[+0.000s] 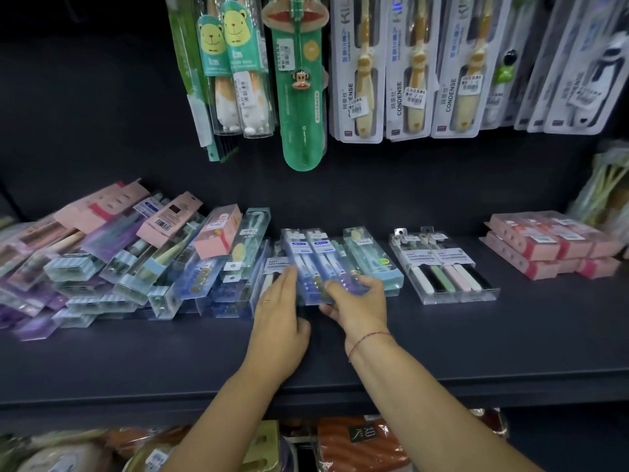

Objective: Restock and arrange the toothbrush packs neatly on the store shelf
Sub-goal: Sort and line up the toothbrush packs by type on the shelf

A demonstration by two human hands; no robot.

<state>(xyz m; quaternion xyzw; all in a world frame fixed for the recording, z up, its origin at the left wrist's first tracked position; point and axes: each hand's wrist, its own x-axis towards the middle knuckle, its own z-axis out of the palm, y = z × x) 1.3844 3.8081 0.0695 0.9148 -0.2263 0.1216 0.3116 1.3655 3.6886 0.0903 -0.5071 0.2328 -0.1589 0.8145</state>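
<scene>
Toothbrush packs (pixel 315 264) in blue lie mid-way along the shelf (pixel 476 352), with right hand (pixel 357 301) fingers grasping their near end and left hand (pixel 280 315) fingers released flat against their side, while the tidy rows (pixel 442 267) rightward look done and the jumbled heap (pixel 119 260) leftward is seemingly still to sort.

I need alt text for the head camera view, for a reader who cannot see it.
The right hand grips blue toothbrush packs on a dark store shelf while the left hand touches their side. A messy pile of packs lies to the left; more toothbrushes hang above.
</scene>
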